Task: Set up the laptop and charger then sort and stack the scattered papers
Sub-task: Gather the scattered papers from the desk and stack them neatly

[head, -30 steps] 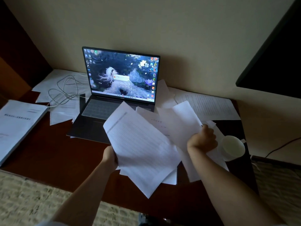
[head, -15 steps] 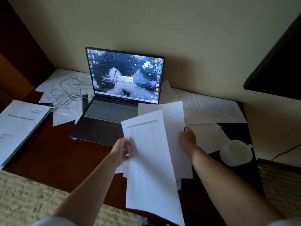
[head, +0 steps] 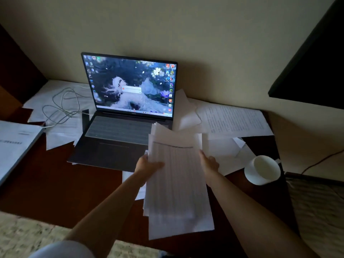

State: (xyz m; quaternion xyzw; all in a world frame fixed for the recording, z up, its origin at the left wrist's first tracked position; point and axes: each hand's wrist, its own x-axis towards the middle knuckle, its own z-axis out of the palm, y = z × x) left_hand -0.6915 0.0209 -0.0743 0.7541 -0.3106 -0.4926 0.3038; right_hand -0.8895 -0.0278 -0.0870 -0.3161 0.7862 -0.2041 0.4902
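Note:
A stack of white printed papers [head: 176, 183] is held upright between both hands above the dark wooden desk [head: 55, 192]. My left hand [head: 147, 165] grips its left edge with the thumb over the front sheet. My right hand [head: 209, 163] holds the right edge. The open laptop [head: 128, 101] stands behind with its screen lit. A white charger cable [head: 61, 107] lies coiled on loose papers [head: 61, 131] left of the laptop. More scattered sheets [head: 232, 120] lie right of the laptop.
A white cup [head: 262, 170] stands at the desk's right side. A thick bound document [head: 14, 146] lies at the left edge. A dark panel [head: 312, 62] hangs on the wall at upper right. Patterned floor shows below the desk's front edge.
The fanned sheets have been drawn together into one upright stack. My two hands have moved closer, one on each side edge.

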